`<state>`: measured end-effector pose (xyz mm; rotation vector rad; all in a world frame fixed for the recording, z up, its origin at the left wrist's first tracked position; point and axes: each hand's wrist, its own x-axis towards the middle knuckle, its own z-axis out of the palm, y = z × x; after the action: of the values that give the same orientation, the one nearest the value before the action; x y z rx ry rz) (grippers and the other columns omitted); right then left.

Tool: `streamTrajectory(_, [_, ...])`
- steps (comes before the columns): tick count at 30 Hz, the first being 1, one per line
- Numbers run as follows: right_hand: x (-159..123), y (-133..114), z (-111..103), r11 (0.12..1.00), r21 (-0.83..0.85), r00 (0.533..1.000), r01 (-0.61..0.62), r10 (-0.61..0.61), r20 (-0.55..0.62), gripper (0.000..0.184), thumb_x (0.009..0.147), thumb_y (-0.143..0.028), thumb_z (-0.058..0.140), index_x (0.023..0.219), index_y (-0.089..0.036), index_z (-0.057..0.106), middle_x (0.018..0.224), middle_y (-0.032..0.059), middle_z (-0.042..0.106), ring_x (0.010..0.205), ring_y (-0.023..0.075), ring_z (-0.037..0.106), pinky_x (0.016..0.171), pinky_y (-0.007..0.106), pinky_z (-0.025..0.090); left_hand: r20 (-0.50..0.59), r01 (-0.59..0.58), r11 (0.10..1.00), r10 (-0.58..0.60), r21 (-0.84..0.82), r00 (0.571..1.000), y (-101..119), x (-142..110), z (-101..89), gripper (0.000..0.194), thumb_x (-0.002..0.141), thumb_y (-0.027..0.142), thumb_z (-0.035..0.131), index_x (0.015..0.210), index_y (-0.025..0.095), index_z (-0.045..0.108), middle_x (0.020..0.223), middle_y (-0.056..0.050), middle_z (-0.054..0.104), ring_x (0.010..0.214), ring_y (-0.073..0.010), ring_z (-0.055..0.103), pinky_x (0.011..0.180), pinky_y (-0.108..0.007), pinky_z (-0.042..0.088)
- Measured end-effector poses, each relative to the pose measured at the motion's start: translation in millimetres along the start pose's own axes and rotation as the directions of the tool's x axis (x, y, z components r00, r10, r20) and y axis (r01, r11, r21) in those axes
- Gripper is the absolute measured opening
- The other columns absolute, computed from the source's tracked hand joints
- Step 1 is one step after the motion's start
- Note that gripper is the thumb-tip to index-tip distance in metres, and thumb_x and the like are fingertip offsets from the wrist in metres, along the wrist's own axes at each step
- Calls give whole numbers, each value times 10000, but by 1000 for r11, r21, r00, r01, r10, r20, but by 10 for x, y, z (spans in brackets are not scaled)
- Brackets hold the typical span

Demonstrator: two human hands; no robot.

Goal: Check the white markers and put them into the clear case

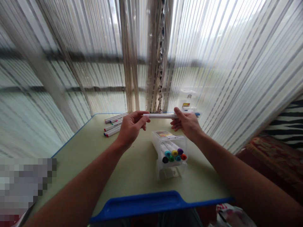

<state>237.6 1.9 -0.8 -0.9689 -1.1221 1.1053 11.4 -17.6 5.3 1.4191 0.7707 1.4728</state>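
Observation:
I hold a white marker (159, 116) level above the small green table (132, 170), one end in each hand. My left hand (131, 125) pinches the marker's left end. My right hand (187, 123) is closed round its right part, where a blue end (197, 114) sticks out. Just below my hands lies a clear plastic case (169, 153) on its side, with several markers in it showing coloured caps.
Several loose markers (115, 123) lie at the table's far left. A white box (188, 101) stands at the far edge by striped curtains. A blue tray edge (142, 205) runs along the near side. A patterned cushion (274, 160) lies to the right.

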Motion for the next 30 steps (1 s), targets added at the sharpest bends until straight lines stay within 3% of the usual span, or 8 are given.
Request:
streamTrajectory(7, [-13, -5, 16, 993, 67, 986, 94, -103, 132, 366, 647, -416, 917, 824, -147, 742, 656, 19, 728, 447, 81, 612, 384, 164, 462, -105, 39, 998, -33, 53, 994, -68, 38, -43, 328, 788, 427, 772, 730, 113, 701, 673, -44, 692, 482, -75, 537, 503, -228, 450])
streamTrajectory(11, [-22, -16, 25, 991, 95, 983, 97, -111, 146, 338, 656, -392, 911, 842, -159, 751, 655, 11, 720, 462, 80, 598, 403, 184, 452, -136, 68, 995, -59, 66, 989, -79, 50, -56, 395, 771, 486, 772, 668, 117, 676, 622, -43, 668, 452, -75, 521, 472, -227, 426])
streamTrajectory(19, [-16, -12, 22, 992, 97, 986, 84, -97, 134, 312, 668, -397, 903, 784, -155, 744, 638, 18, 721, 447, 77, 591, 397, 179, 445, -136, 48, 999, -45, 17, 990, -18, 22, -13, 251, 745, 325, 791, 861, 113, 724, 694, -29, 693, 500, -75, 539, 505, -223, 458])
streamTrajectory(30, [-32, -48, 29, 994, 96, 990, 60, -71, 123, 369, 636, -436, 914, 790, -159, 723, 661, 32, 743, 454, 94, 618, 392, 185, 446, -70, 12, 999, -9, 33, 997, -21, 6, -22, 285, 707, 247, 816, 955, 136, 734, 703, -10, 685, 527, -84, 548, 542, -237, 468])
